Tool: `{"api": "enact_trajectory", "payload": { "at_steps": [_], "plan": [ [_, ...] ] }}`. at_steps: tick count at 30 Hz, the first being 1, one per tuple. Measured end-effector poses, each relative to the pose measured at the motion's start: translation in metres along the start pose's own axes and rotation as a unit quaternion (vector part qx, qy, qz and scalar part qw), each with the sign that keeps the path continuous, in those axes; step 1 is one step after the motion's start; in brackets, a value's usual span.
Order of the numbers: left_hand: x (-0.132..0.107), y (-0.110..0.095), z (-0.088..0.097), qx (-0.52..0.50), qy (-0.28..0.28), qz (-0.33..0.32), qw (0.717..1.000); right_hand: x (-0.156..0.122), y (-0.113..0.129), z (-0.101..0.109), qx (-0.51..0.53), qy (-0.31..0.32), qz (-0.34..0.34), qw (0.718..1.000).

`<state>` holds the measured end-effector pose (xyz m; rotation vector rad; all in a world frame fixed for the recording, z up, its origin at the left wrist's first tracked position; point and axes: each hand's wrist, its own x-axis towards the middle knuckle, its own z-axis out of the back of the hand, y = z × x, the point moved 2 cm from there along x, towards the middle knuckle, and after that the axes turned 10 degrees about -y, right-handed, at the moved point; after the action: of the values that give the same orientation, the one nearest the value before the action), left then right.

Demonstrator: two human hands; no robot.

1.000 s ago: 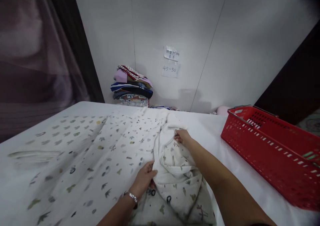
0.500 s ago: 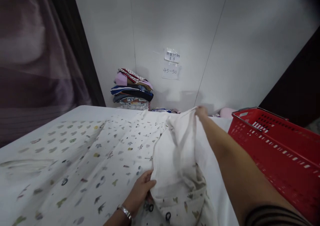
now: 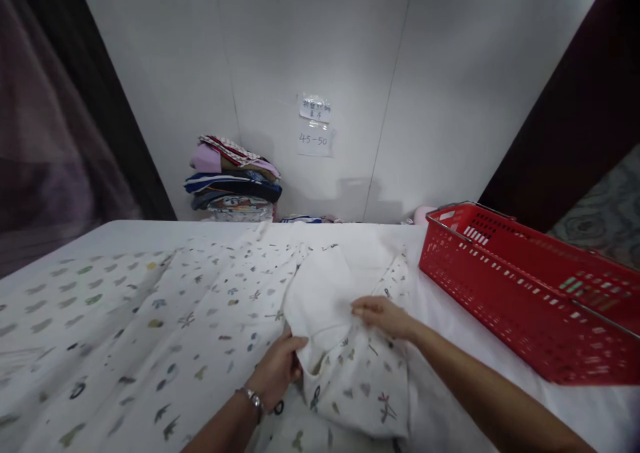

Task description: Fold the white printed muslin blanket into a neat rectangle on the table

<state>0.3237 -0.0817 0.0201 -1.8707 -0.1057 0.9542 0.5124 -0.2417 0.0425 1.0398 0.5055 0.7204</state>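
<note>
A large white cloth [image 3: 210, 319] printed with small leaves, clouds and other shapes lies spread over the white table. On the right, part of the same printed fabric [image 3: 360, 386] is folded over, its plain white underside [image 3: 320, 286] turned up. My left hand [image 3: 280, 366], with a metal bracelet at the wrist, pinches the left edge of that fold between thumb and fingers. My right hand [image 3: 383, 316] is closed on the fabric near the middle of the fold, fingertips pressed together. Whether the folded part is a separate piece I cannot tell.
A red perforated plastic basket [image 3: 500, 293] with metal handles stands on the table at the right. Behind the table's far edge is a stack of folded fabrics [image 3: 235, 179]. Handwritten paper signs [image 3: 315, 139] are taped to the wall, and a dark curtain [image 3: 60, 106] hangs at left.
My right hand has come back from the table's far edge toward me, and the raised fabric now lies lower and folded. My left hand keeps its grip. The view has shifted right.
</note>
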Motion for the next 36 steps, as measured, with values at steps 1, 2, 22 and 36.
{"api": "enact_trajectory", "payload": {
  "at_steps": [1,2,22,36],
  "plan": [
    [-0.001,-0.003,-0.002,-0.012,0.006,-0.01,1.0,-0.021,0.005,-0.01,-0.013,0.027,0.045,0.999],
    [-0.001,-0.008,-0.005,-0.019,0.011,-0.022,1.0,-0.039,0.012,-0.018,-0.032,0.048,0.097,0.994],
    [-0.009,-0.093,-0.066,0.021,0.004,-0.161,0.987,-0.026,-0.002,0.0,-0.371,0.057,0.271,0.886],
    [-0.008,-0.152,-0.304,0.212,0.241,-0.264,0.909,-0.186,-0.063,0.149,-0.029,-0.227,-0.047,0.972]
  ]
}}
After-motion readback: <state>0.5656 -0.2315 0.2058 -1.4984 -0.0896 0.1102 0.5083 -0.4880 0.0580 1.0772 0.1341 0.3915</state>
